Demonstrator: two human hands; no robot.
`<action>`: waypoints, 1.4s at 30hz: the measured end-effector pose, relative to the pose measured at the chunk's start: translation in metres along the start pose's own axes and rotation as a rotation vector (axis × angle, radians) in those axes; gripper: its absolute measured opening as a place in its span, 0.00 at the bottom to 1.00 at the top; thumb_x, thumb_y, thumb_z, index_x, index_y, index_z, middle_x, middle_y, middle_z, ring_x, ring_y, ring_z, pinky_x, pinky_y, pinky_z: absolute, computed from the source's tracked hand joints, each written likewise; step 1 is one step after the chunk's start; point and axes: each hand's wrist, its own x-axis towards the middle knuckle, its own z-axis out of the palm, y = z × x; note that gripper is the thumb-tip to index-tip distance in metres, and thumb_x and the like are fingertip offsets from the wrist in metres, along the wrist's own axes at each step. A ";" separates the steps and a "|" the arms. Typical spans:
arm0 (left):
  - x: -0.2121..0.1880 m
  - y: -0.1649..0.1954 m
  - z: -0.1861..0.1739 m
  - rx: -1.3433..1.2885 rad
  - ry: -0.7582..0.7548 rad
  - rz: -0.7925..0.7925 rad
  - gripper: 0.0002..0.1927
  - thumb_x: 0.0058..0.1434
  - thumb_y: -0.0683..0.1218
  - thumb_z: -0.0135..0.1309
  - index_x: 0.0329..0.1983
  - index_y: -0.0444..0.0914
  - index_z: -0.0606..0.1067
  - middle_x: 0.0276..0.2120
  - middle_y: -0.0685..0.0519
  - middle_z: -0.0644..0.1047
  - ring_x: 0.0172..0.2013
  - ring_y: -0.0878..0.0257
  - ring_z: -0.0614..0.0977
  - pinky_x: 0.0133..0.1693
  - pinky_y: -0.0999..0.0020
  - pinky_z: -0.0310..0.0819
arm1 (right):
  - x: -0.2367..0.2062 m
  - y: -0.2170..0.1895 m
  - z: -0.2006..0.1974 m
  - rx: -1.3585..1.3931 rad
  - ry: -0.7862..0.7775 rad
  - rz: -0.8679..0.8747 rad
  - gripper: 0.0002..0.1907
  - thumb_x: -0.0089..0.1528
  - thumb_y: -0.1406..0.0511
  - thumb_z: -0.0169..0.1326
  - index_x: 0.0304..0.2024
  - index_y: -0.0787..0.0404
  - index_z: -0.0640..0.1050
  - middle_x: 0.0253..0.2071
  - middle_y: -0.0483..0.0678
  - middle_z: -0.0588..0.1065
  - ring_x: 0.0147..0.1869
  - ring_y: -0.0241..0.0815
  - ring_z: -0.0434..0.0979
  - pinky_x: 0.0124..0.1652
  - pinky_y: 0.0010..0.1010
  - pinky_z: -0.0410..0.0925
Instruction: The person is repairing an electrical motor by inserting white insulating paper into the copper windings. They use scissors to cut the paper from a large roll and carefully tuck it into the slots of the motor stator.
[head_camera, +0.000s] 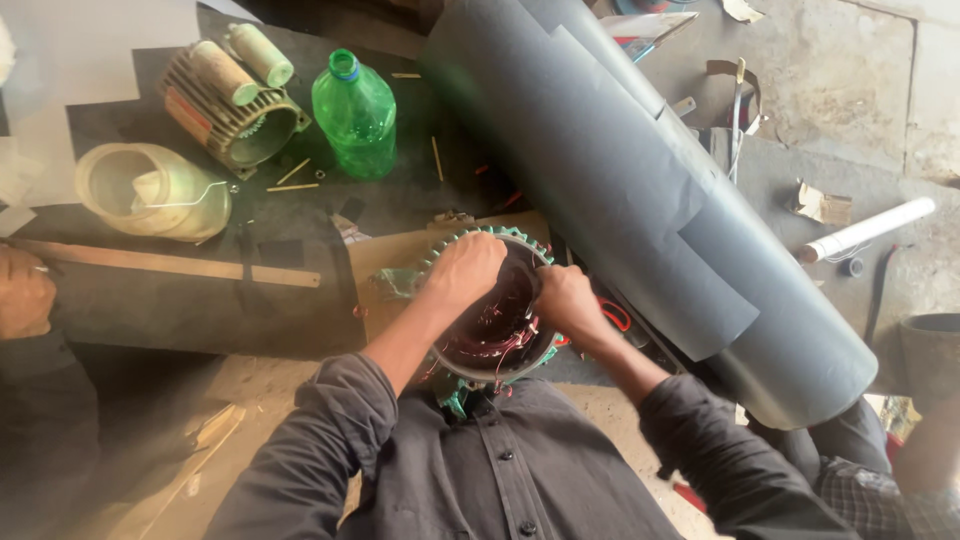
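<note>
Copper windings inside the motor stator (497, 318), which sits just before the person's chest, could snag or kink, I judge, if either hand jerks. Left hand (462, 270) closes over the stator's far rim; right hand (565, 298) pinches wire at its right edge. Right of the stator, the grey sheet roll (640, 190) crowds close; beyond it left, the green bottle (355, 112) leaves room.
</note>
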 end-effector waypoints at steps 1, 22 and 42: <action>0.000 -0.001 0.002 0.038 0.000 0.012 0.06 0.59 0.40 0.50 0.29 0.37 0.76 0.28 0.44 0.78 0.36 0.51 0.84 0.37 0.58 0.80 | -0.002 -0.001 0.006 0.016 0.039 -0.028 0.10 0.54 0.71 0.53 0.37 0.66 0.81 0.34 0.66 0.79 0.40 0.65 0.81 0.44 0.49 0.74; -0.045 -0.005 0.018 -0.166 0.087 -0.300 0.12 0.64 0.40 0.47 0.30 0.31 0.79 0.31 0.36 0.79 0.36 0.42 0.83 0.39 0.49 0.79 | 0.005 -0.002 -0.025 0.161 0.179 -0.371 0.10 0.59 0.69 0.54 0.40 0.62 0.84 0.32 0.59 0.79 0.34 0.59 0.81 0.38 0.45 0.74; -0.069 -0.001 0.019 -0.117 0.101 -0.291 0.09 0.57 0.37 0.49 0.25 0.33 0.78 0.25 0.37 0.79 0.30 0.42 0.84 0.35 0.51 0.80 | 0.021 -0.010 -0.013 -0.086 0.117 -0.520 0.09 0.60 0.70 0.53 0.37 0.64 0.83 0.34 0.58 0.80 0.36 0.56 0.82 0.40 0.45 0.74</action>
